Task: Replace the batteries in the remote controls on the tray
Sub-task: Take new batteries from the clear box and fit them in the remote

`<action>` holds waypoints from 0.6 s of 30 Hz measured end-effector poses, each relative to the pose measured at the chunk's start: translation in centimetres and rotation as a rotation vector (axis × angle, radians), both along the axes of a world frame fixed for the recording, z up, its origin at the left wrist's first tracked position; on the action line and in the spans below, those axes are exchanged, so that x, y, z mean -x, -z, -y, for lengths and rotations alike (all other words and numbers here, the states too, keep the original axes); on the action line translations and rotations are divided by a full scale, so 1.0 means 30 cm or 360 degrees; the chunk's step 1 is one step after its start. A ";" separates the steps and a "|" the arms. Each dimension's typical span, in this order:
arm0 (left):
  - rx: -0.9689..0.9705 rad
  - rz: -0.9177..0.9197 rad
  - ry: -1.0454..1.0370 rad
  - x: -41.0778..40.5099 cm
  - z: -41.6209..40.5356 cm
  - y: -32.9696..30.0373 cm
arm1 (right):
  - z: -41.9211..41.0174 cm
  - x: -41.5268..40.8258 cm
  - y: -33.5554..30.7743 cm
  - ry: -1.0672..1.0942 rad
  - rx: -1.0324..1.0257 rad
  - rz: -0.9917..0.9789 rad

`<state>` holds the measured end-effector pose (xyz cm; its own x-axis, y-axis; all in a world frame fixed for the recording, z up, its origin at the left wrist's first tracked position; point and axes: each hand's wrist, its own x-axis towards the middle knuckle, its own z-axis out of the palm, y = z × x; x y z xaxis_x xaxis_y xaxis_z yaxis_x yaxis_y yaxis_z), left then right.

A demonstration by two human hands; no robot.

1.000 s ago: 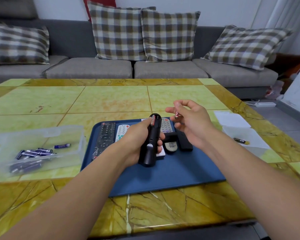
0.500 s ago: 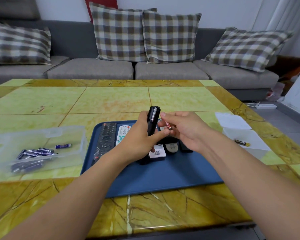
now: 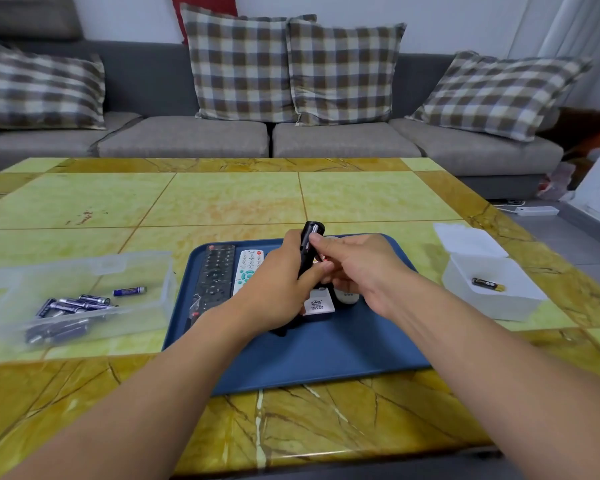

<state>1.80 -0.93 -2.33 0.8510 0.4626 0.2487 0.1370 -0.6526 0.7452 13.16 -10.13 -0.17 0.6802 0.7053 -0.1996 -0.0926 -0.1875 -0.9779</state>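
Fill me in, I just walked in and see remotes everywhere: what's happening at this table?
A person is swapping remote batteries. The left hand grips a black remote upright over the blue tray, while the right hand works at its top end. Other remotes lie on the tray. A clear box on the left holds purple batteries; a white box on the right holds one dark battery.

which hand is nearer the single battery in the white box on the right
Right. The right hand is over the tray, on the same side as the white box with the battery; the left hand, gripping the black remote, is farther off.
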 end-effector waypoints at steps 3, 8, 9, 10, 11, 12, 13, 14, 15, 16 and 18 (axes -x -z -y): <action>0.0028 -0.0035 0.0045 0.002 -0.001 0.000 | 0.004 -0.006 0.003 -0.0042 -0.0019 -0.0097; 0.0394 0.0036 0.0150 -0.004 0.027 -0.023 | 0.009 -0.014 0.010 -0.0002 -0.0156 -0.0241; 0.0492 0.0061 0.0142 -0.008 0.033 -0.025 | 0.007 -0.011 0.009 0.0030 -0.0180 -0.0262; 0.0591 0.0082 0.0127 -0.013 0.037 -0.026 | 0.004 -0.010 0.009 0.0058 -0.0208 -0.0271; 0.0688 0.0102 0.0107 -0.018 0.040 -0.029 | 0.003 -0.009 0.007 0.0079 -0.0239 -0.0265; 0.0770 0.0122 0.0079 -0.024 0.042 -0.031 | 0.003 -0.010 0.004 0.0088 -0.0272 -0.0248; 0.0824 0.0143 0.0047 -0.027 0.042 -0.033 | 0.000 -0.010 0.001 0.0083 -0.0293 -0.0224; 0.0843 0.0156 0.0026 -0.031 0.043 -0.035 | 0.000 -0.012 -0.002 0.0076 -0.0305 -0.0204; 0.0846 0.0167 0.0019 -0.032 0.043 -0.037 | -0.001 -0.011 -0.005 0.0066 -0.0311 -0.0198; 0.0849 0.0172 0.0025 -0.035 0.045 -0.038 | 0.001 -0.013 -0.006 0.0067 -0.0321 -0.0205; 0.0870 0.0172 0.0025 -0.037 0.048 -0.040 | 0.003 -0.019 -0.008 0.0054 -0.0323 -0.0227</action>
